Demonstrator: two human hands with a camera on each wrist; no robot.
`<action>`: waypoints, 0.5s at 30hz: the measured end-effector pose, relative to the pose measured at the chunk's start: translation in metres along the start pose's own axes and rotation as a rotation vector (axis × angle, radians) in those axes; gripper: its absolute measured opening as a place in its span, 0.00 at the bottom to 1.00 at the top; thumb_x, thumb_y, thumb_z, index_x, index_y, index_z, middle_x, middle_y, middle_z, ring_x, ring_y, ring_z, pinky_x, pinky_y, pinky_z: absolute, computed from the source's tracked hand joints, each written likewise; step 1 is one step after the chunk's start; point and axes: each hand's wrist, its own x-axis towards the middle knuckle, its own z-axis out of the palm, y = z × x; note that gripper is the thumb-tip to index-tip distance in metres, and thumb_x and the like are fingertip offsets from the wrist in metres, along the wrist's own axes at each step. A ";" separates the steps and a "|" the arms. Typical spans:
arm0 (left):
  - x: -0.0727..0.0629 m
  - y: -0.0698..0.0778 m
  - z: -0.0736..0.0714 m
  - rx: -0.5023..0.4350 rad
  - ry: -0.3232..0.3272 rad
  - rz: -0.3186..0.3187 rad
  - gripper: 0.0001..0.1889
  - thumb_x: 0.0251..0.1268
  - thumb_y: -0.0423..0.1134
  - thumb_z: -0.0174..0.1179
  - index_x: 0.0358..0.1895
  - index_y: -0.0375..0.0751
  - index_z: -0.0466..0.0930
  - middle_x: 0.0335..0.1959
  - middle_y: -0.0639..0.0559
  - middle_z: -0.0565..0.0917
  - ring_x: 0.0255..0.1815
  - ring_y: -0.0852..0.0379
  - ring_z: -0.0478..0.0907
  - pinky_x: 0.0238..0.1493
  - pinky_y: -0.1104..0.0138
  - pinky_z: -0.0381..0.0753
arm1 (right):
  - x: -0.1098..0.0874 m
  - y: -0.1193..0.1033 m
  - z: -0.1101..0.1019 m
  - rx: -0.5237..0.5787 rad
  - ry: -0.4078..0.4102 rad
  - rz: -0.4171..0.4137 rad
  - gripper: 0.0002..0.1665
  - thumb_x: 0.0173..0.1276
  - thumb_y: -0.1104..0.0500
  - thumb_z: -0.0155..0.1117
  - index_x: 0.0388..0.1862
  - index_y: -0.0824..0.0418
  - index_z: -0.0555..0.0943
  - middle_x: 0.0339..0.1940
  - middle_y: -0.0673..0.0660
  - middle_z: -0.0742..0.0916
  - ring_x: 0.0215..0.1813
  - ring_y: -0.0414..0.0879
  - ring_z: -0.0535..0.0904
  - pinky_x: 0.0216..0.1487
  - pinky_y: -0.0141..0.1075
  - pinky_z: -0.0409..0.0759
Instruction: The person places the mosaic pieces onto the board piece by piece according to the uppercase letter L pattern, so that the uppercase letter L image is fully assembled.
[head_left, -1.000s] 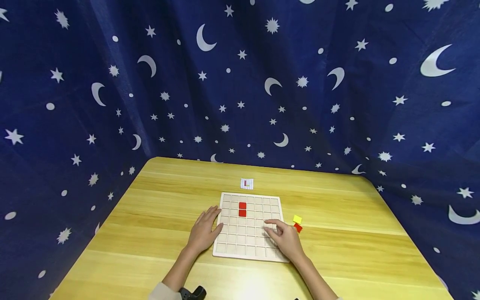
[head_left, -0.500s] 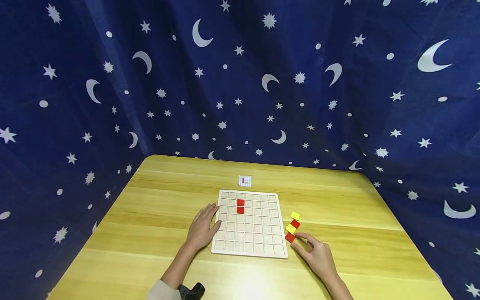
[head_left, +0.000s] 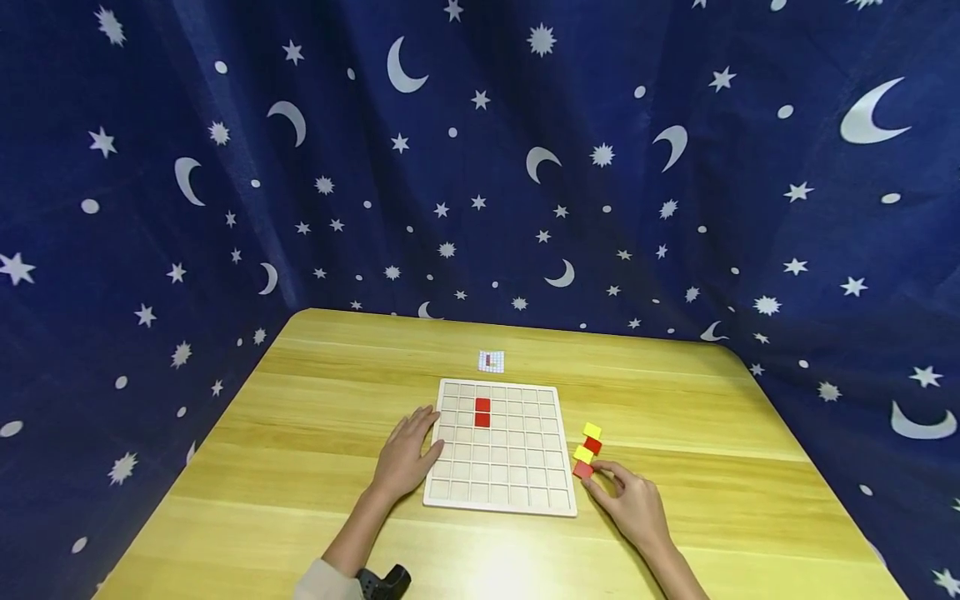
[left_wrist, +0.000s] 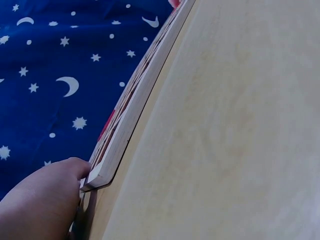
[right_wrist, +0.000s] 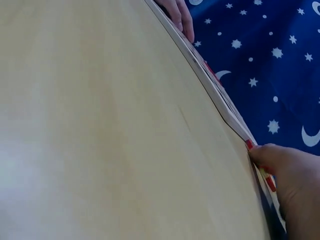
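Observation:
A pale wooden grid board (head_left: 501, 450) lies on the table, with two red square tiles (head_left: 482, 412) set in adjoining cells. My left hand (head_left: 405, 457) rests at the board's left edge, fingers extended and thumb by the rim; the left wrist view shows the thumb (left_wrist: 77, 167) at the board's corner. Right of the board, my right hand (head_left: 633, 507) pinches the nearest red tile (head_left: 582, 471) between thumb and index finger. Beyond that tile, a yellow tile (head_left: 583, 454), another red tile (head_left: 592, 446) and a second yellow tile (head_left: 592, 431) lie in a staggered row.
A small printed card (head_left: 491, 361) with a coloured grid pattern lies behind the board. The wooden table (head_left: 360, 358) backs onto a dark blue curtain (head_left: 480, 167) with moons and stars. A black device (head_left: 385, 582) sits at my left wrist.
My right hand has moved from over the board to the right, down to the nearest red tile, uncovering tiles it hid earlier. The left hand stays at the board's edge.

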 end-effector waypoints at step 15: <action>0.000 0.002 -0.001 -0.003 0.005 0.001 0.26 0.65 0.48 0.54 0.64 0.40 0.67 0.67 0.46 0.65 0.69 0.49 0.56 0.70 0.57 0.49 | 0.038 -0.053 0.055 0.216 -0.031 -0.153 0.14 0.49 0.59 0.75 0.37 0.56 0.85 0.11 0.36 0.60 0.17 0.25 0.48 0.13 0.22 0.51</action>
